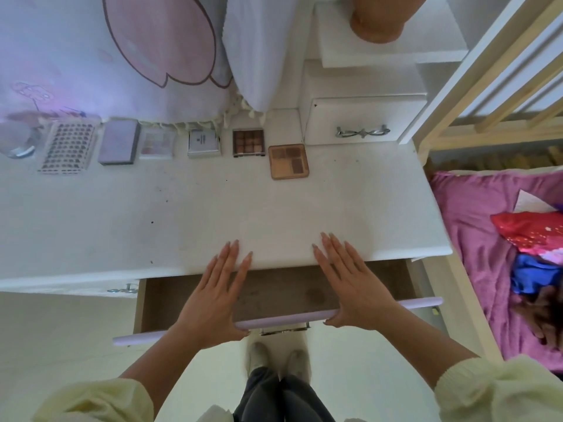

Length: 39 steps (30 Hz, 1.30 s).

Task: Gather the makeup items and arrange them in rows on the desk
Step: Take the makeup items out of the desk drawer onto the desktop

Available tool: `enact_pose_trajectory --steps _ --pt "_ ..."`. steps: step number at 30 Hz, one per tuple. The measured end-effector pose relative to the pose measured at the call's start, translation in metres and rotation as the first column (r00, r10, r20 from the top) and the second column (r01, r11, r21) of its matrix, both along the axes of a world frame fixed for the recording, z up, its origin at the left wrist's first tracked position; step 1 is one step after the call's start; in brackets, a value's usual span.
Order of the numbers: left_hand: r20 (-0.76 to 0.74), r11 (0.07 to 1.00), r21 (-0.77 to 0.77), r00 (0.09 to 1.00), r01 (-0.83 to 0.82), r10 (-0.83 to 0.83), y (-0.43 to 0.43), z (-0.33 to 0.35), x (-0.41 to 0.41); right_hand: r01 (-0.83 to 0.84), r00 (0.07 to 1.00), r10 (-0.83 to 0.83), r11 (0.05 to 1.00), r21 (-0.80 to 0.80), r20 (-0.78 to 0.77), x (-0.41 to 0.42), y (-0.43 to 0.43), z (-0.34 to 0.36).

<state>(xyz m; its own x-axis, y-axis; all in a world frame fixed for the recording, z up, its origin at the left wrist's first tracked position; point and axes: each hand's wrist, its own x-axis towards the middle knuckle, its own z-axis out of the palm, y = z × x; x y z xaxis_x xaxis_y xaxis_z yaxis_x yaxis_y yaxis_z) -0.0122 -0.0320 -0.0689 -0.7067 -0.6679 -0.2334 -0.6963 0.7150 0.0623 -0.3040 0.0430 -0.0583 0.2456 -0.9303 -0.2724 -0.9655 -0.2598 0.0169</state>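
Several makeup palettes lie in one row along the back of the white desk: a large dotted palette, a lilac closed case, a pale pink palette, a white boxed compact, a dark brown palette and a tan square palette. The drawer under the desk stands open and looks bare inside. My left hand and my right hand lie flat with straight fingers over the drawer, palms against its lilac front edge, fingertips reaching the desk's front edge.
A clear jar stands at the far left of the row. A small white drawer unit sits at the back right. A printed curtain hangs behind the desk. To the right is a bed with a pink sheet and clothes.
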Motion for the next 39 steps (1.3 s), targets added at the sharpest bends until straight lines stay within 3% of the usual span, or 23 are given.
enact_pose_trajectory --steps 7,11,16,22,34,39 --pt "-0.056 1.0 -0.019 0.998 0.012 -0.013 -0.007 -0.004 -0.003 -0.067 0.997 0.066 0.997 -0.04 -0.028 -0.007 -0.004 -0.009" --pt "-0.089 0.997 -0.072 0.996 0.005 -0.011 -0.011 -0.004 -0.003 -0.09 0.996 0.088 0.98 -0.179 -0.023 -0.007 -0.005 -0.02" --pt "-0.2 0.984 -0.155 0.978 -0.086 0.054 -0.034 -0.009 -0.014 -0.02 0.994 0.063 0.907 -0.42 0.089 -0.016 -0.023 -0.029" --pt "-0.133 0.986 -0.167 0.991 -0.026 0.004 -0.053 -0.008 -0.013 -0.018 0.999 0.029 0.948 -0.318 0.03 -0.011 -0.047 -0.025" --pt "-0.161 0.959 -0.281 0.987 -0.019 -0.028 -0.052 -0.02 -0.009 -0.019 0.999 0.037 0.923 -0.385 0.038 -0.012 -0.05 -0.035" --pt "-0.134 0.987 -0.157 0.991 -0.044 0.023 -0.055 -0.018 -0.012 -0.005 0.999 0.014 0.956 -0.292 0.03 -0.013 -0.052 -0.032"
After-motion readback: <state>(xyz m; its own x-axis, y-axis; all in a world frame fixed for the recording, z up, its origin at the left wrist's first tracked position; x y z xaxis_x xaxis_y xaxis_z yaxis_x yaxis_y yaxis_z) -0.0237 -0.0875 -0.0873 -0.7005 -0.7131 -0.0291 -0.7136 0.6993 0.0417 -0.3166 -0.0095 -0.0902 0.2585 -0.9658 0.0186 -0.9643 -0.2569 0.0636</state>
